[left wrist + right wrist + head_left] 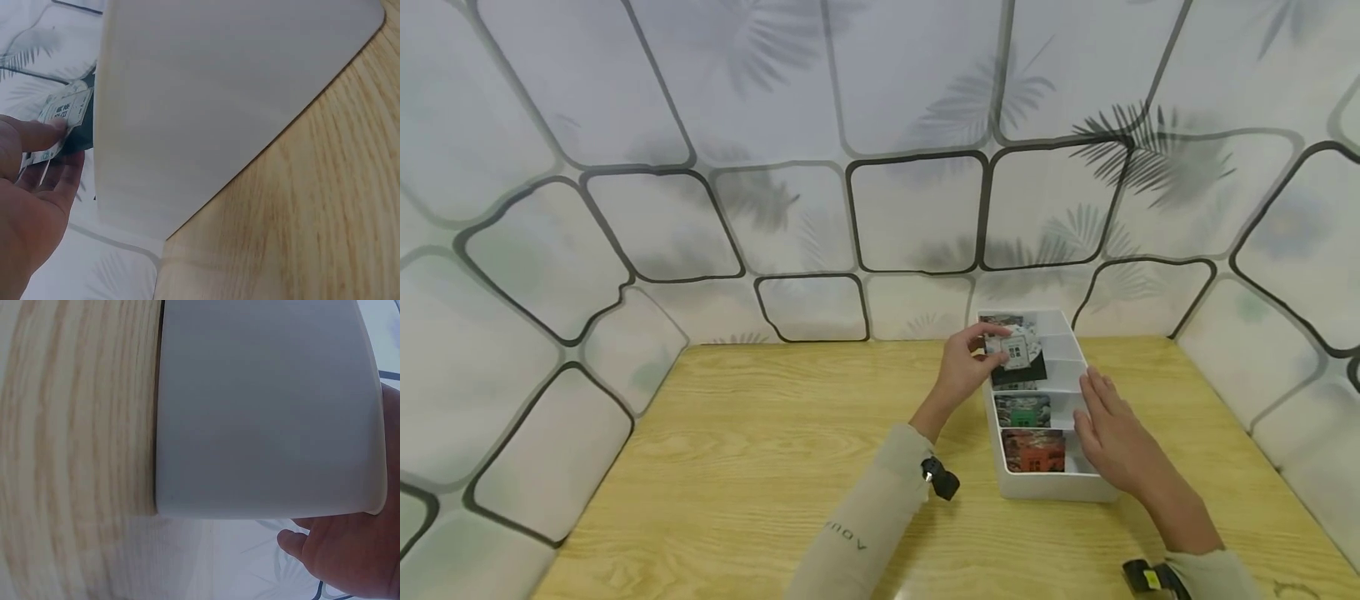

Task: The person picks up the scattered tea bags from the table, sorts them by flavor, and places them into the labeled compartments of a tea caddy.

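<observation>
My left hand (962, 367) pinches a flat printed packet (1017, 352) between thumb and fingers, over the far part of a white divided box (1057, 487). The packet has a pale patterned face with dark lettering and a black lower part. In the left wrist view, the thumb lies across the face of the packet (65, 107) beside the box wall (206, 106). My right hand (1116, 442) rests along the box's right rim, its fingers extended. In the right wrist view the box wall (269, 412) hides part of that hand (350, 550).
Green-labelled packets (1024, 412) lie in one compartment and red ones (1033, 452) in the nearest. Another dark packet (1000, 320) shows at the far end. The box stands on a wood-grain table (760, 450), with a patterned curtain-like wall (917, 217) behind.
</observation>
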`<state>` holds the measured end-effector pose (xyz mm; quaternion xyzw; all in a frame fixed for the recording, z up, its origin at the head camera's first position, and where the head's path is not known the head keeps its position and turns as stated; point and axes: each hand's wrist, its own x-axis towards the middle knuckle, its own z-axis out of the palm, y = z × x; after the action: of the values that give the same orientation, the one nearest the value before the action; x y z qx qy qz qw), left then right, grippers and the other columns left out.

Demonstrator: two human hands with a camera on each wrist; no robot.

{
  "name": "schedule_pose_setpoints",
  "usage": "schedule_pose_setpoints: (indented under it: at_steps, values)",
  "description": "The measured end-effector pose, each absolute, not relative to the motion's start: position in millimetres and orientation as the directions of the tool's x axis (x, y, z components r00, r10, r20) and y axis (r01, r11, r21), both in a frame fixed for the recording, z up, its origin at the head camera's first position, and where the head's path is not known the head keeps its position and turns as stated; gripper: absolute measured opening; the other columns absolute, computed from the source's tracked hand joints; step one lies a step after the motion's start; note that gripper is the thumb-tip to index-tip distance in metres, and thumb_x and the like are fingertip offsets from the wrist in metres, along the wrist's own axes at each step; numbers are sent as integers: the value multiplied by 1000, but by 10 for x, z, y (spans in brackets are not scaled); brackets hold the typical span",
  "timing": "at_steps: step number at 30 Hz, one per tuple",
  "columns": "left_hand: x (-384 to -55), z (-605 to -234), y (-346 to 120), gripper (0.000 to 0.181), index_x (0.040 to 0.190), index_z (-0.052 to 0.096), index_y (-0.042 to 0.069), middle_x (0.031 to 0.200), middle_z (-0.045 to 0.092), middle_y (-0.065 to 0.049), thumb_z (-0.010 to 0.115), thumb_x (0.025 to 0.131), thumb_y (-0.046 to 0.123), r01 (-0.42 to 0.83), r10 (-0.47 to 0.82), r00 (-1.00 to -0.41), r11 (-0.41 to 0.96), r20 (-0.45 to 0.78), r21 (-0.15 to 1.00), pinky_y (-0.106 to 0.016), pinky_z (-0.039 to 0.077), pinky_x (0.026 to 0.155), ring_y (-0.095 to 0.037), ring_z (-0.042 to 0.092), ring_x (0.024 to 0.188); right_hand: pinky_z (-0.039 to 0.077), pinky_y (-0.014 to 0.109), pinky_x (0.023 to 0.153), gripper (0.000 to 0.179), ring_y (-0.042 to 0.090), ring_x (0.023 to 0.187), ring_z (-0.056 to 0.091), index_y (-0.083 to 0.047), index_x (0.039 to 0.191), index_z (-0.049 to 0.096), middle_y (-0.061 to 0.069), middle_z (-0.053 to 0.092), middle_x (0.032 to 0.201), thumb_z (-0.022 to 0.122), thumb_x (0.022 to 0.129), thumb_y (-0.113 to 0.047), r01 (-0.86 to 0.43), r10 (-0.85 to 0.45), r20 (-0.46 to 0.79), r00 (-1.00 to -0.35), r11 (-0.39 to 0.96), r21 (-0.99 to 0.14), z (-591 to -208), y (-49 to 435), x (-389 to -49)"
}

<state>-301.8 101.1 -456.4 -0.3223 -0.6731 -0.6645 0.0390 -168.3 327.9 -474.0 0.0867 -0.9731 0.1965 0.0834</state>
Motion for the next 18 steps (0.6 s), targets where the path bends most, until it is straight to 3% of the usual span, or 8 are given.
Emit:
schedule_pose_setpoints:
  at_steps: [5, 10, 18]
  values:
    - [-3020, -4607, 1028, 29, 119, 72, 3, 122, 68, -11, 71, 92, -8, 510, 400, -785, -16, 473, 860, -22, 54, 71, -18, 68, 90, 20, 70, 114, 64, 50, 152, 11, 14, 157, 18, 30, 10, 166, 32, 112, -29, -198, -135, 191, -972, 908, -370, -4751, 3291, -1687]
    - [-3024, -4621, 1007, 29, 117, 73, 3, 119, 69, -10, 73, 91, -8, 561, 416, -770, 82, 483, 824, -22, 56, 80, -16, 68, 92, 19, 69, 114, 63, 51, 151, 11, 14, 157, 18, 30, 11, 166, 34, 112, -27, -208, -139, 203, -969, 903, -375, -4749, 3290, -1693]
    - [-3030, -4637, 989, 29, 117, 74, 7, 119, 69, -6, 73, 92, -7, 534, 460, -781, 143, 422, 833, -20, 55, 80, -13, 65, 87, 20, 69, 115, 63, 51, 151, 12, 13, 157, 18, 30, 11, 166, 35, 111, -26, -204, -136, 200, -970, 902, -381, -4744, 3287, -1694]
